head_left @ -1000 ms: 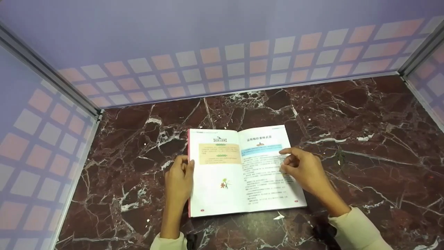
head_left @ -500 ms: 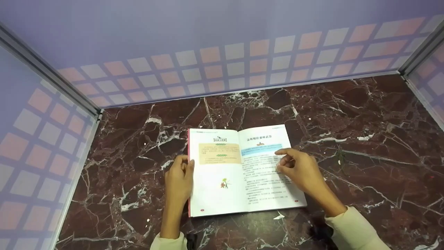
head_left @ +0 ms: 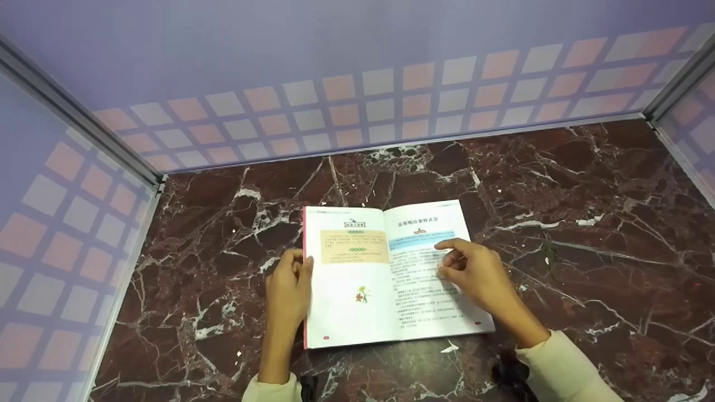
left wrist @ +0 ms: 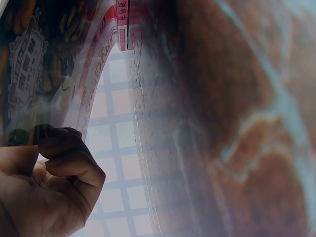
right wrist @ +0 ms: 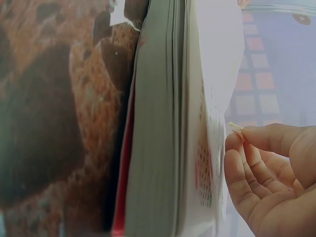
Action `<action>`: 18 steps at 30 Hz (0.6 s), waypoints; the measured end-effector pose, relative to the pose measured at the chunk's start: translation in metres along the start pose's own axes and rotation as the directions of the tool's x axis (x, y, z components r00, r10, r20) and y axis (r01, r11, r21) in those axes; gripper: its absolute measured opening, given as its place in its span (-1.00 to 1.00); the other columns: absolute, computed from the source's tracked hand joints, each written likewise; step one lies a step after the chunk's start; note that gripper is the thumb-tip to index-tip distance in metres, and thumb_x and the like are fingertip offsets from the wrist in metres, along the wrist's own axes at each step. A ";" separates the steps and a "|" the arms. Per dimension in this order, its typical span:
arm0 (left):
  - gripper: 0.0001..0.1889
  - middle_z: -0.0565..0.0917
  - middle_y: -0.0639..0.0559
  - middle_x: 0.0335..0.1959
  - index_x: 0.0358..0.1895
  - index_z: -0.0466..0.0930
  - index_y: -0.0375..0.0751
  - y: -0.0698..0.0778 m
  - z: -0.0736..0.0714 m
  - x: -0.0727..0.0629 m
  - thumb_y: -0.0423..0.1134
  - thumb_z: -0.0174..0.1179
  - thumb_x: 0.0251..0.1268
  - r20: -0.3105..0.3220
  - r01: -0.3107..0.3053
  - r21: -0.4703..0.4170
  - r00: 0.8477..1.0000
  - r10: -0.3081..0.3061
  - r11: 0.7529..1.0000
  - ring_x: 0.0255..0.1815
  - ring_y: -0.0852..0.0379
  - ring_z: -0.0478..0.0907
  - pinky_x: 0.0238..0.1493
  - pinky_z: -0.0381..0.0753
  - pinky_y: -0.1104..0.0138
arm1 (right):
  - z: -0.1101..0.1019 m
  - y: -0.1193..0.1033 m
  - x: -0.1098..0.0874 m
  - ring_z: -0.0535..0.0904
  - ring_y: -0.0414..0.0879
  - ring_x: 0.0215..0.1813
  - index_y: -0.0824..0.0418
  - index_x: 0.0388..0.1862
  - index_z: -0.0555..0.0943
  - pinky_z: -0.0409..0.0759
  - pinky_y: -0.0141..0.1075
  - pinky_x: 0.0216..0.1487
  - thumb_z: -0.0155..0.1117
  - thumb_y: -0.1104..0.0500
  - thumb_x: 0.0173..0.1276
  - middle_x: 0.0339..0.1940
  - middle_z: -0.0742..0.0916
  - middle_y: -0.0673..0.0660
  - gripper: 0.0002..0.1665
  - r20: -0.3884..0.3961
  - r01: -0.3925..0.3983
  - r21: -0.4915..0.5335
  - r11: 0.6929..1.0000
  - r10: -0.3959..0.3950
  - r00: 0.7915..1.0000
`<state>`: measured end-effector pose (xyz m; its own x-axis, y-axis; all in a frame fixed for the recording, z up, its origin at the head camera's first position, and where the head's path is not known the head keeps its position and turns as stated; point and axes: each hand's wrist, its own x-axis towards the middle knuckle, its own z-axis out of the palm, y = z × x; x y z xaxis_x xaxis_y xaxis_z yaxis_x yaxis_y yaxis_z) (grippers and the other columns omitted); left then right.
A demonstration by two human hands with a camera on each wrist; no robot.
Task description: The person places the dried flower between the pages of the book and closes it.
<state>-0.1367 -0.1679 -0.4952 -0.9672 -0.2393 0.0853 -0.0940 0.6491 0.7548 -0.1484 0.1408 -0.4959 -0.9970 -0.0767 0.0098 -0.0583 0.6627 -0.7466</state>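
An open book (head_left: 349,318) with printed text and small coloured drawings lies in the middle of the head view. My left hand (head_left: 287,290) grips its left edge, thumb on top at the page border and the other fingers underneath. In the left wrist view those curled fingers (left wrist: 74,163) are against the dark, glossy cover (left wrist: 29,74). Over the right page hovers my right hand (head_left: 480,276), index finger extended toward the text below the blue box. The right wrist view shows its fingers loosely bent beside the page block (right wrist: 153,148), with a pale sliver (right wrist: 235,125) at one fingertip.
The book rests on a dark red marbled tabletop (head_left: 223,268) with white veins. Purple panels (head_left: 335,50) with pink and white squares stand at the back and both sides. A small white scrap (head_left: 449,347) lies in front of the book.
My right hand has slid a little to the left across the right page, its fingers held in much the same pose. The left hand and the book have stayed put.
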 end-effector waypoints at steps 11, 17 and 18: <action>-0.84 0.42 0.09 -0.61 -0.02 0.59 -0.28 0.000 0.000 0.000 -0.30 0.16 0.47 -0.005 -0.004 -0.004 1.000 0.004 1.000 -0.60 0.14 0.33 -0.43 0.36 0.29 | 0.008 -0.004 0.000 0.66 -0.17 -0.39 0.18 -0.03 0.72 0.56 -0.26 -0.28 0.53 0.37 0.12 -0.47 0.72 -0.04 -0.60 -0.002 0.004 0.011 1.000 -0.004 1.000; -0.83 0.42 0.08 -0.61 -0.02 0.59 -0.29 0.000 0.000 0.001 -0.29 0.15 0.48 -0.002 -0.002 -0.002 1.000 0.002 1.000 -0.61 0.14 0.32 -0.44 0.36 0.31 | 0.011 -0.004 0.002 0.62 -0.19 -0.41 0.17 -0.04 0.73 0.54 -0.25 -0.26 0.54 0.37 0.09 -0.48 0.72 -0.06 -0.59 0.002 0.006 0.001 1.000 -0.006 1.000; -0.83 0.42 0.09 -0.61 -0.01 0.59 -0.29 0.000 0.000 0.001 -0.29 0.15 0.48 -0.002 -0.001 -0.002 1.000 0.001 1.000 -0.61 0.14 0.32 -0.44 0.36 0.30 | 0.012 -0.004 0.002 0.62 -0.19 -0.42 0.17 -0.04 0.73 0.53 -0.25 -0.26 0.54 0.37 0.09 -0.48 0.72 -0.06 -0.59 0.003 0.006 0.000 1.000 -0.006 1.000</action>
<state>-0.1376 -0.1684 -0.4952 -0.9668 -0.2400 0.0879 -0.0920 0.6478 0.7562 -0.1496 0.1293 -0.5008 -0.9965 -0.0829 0.0123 -0.0643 0.6623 -0.7465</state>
